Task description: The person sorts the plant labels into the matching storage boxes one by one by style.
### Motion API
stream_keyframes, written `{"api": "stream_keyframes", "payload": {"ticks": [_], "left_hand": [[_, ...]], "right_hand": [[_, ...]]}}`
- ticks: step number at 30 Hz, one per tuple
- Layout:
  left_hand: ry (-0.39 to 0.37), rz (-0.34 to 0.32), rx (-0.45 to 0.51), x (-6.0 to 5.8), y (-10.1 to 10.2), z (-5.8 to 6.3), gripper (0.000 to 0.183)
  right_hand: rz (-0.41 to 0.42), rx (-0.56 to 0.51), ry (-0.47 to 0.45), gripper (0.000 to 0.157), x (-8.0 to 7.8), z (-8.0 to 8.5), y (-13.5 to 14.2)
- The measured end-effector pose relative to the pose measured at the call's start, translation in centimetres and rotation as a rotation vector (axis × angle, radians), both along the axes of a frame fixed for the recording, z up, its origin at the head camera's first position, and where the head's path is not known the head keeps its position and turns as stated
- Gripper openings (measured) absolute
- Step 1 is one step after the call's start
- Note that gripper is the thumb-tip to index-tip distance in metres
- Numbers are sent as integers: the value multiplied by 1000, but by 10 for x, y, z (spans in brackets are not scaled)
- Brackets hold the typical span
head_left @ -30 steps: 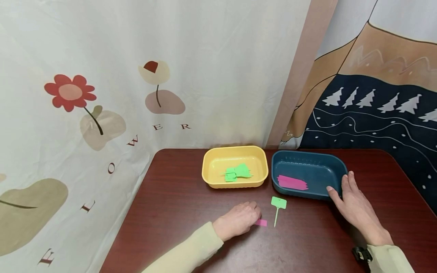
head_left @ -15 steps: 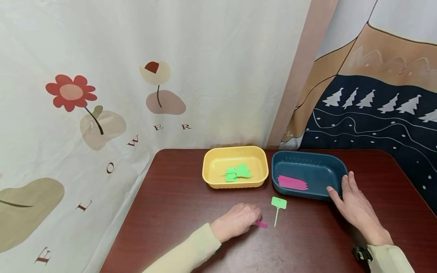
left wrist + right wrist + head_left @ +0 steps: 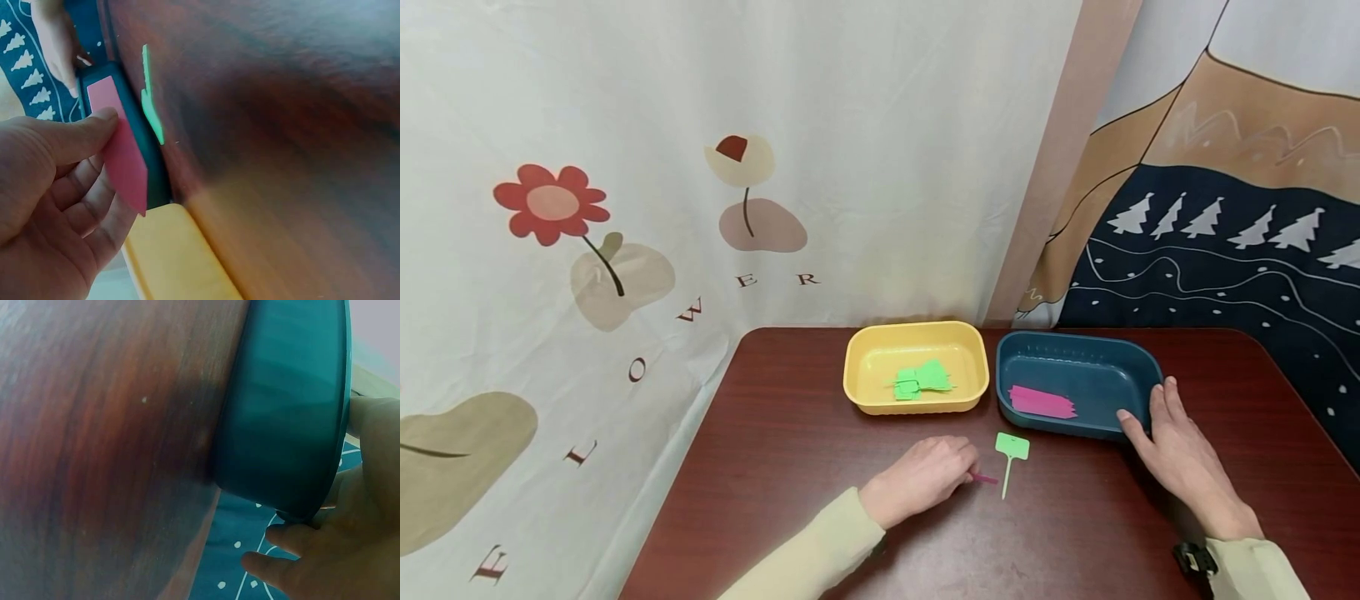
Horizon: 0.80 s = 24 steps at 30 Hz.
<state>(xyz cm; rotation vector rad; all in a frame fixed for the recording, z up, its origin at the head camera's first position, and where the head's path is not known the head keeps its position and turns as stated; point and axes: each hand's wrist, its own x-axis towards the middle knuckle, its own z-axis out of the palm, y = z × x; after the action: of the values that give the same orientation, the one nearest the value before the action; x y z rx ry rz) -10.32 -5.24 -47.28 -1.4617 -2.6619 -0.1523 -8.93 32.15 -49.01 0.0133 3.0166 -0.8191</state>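
My left hand (image 3: pixel 921 479) pinches a pink plastic plant label (image 3: pixel 125 147) between thumb and fingers. The label has a pointed end, and in the head view it shows edge-on just above the table. To its right lies a green T-shaped plant label (image 3: pixel 1013 447) with a thin stem. My right hand (image 3: pixel 1187 462) rests at the right end of a blue bin (image 3: pixel 1105 379), thumb at the rim and fingers straight along the side. Several pink labels (image 3: pixel 1042 402) lie inside that bin. The yellow bin (image 3: pixel 872 375) beside it holds several green labels (image 3: pixel 925 379).
Both bins stand at the back of a dark reddish-brown table (image 3: pixel 760 417), against a printed curtain (image 3: pixel 880 208). A black band (image 3: pixel 1195 558) sits on the right wrist.
The left hand has shifted slightly right with the pink label, which has turned from flat to edge-on. The right hand and both bins have stayed in place.
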Motion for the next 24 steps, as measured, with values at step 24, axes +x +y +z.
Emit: {"api": "stream_keyframes", "payload": {"ticks": [24], "left_hand": [[176, 19, 144, -16, 50, 33, 3]], "right_hand": [[-4, -9, 13, 92, 1, -1, -1]]}}
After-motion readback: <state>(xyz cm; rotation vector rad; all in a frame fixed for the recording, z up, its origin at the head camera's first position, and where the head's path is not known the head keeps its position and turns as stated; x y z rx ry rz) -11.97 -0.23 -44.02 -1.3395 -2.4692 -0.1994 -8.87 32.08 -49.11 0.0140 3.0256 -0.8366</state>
